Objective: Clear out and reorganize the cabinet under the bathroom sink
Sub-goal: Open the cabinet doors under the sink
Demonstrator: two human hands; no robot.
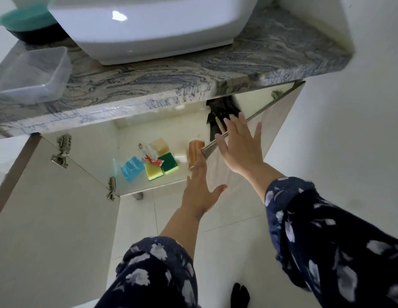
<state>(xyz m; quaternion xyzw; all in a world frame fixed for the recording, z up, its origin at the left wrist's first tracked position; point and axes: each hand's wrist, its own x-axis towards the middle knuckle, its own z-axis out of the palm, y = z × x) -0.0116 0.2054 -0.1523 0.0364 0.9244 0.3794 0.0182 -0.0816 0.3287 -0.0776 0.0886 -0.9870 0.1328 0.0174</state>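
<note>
A: Two doors of the cabinet (149,130) stand open: the left door (49,207) fills the lower left of the frame, and the right door (271,121) runs along the upper right of centre. How are the hands disposed?

B: Both are spread and grip nothing. The right hand (240,147), right of centre, lies flat with straight fingers against the right door near its free edge. The left hand (198,196), just below centre, reaches with straight fingers toward an orange-brown bottle (195,152); whether the fingertips touch it or the door edge cannot be told.

A: What is left inside?

B: On the cabinet floor, at centre, lie a blue ridged item (131,168), a yellow sponge (152,171), a green-backed sponge (169,163), a red-and-white packet (153,161) across them, and a pale sponge (160,146) behind. A dark object (220,112) occupies the back right corner; its nature is unclear.

A: And the stage reached?

B: Judged early. The doors are open, yet the contents remain on the floor inside. A clear plastic tub (35,74) sits at upper left on the marbled counter (171,85), beside the white basin (149,25), with a teal-lidded bowl (27,21) behind it. Removal and sorting appear still to be done.
</note>
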